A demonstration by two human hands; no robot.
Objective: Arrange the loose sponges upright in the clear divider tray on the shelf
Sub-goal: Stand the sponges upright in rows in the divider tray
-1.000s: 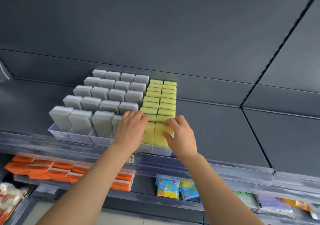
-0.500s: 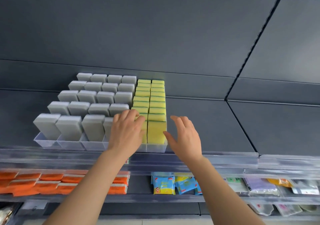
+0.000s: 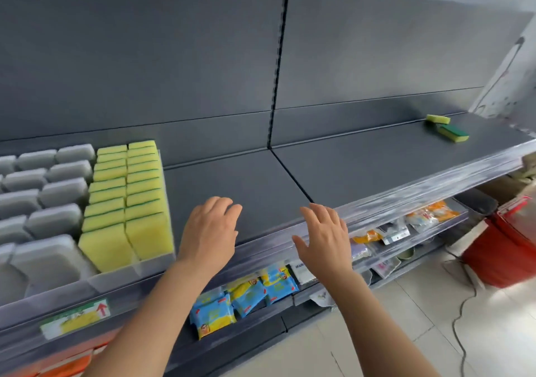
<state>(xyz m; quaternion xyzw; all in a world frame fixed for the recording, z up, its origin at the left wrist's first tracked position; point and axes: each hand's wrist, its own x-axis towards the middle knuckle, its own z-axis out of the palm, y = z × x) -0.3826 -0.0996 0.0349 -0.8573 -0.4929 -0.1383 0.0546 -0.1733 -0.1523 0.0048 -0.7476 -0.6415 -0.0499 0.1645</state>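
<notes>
Grey stock: I see rectangular grey foam sponges (image 3: pixel 43 196) standing upright in rows at the far left of the shelf.
Tray: the clear plastic divider tray (image 3: pixel 130 272) sits at the shelf's front edge and holds the grey rows and the yellow rows.
Yellow stock: yellow foam sponges with a green scouring layer (image 3: pixel 127 191) stand upright in two columns in the tray's right-hand compartments, just beside the grey ones.
Label: a green and yellow price label with a red arrow (image 3: pixel 75 317) sits on the rail below the tray.
Shelf: the dark grey metal shelf (image 3: pixel 246 179) runs right from the tray.
Left hand: my left hand (image 3: pixel 210 231) hovers over the shelf's front edge, just right of the tray; grip wide, fingers relaxed, holding nothing.
Lower shelf: blue and yellow packets (image 3: pixel 240 298) lie on the shelf beneath, between the two forearms.
Right hand: my right hand (image 3: pixel 324 237) hovers near the left one, palm down; grip wide, fingers spread, holding nothing.
Loose sponges: two loose yellow and green sponges (image 3: pixel 452 133) lie flat, touching, at the far right end of the shelf, well apart from both hands and the tray.
Floor: a red container (image 3: pixel 504 249) stands at the right.
</notes>
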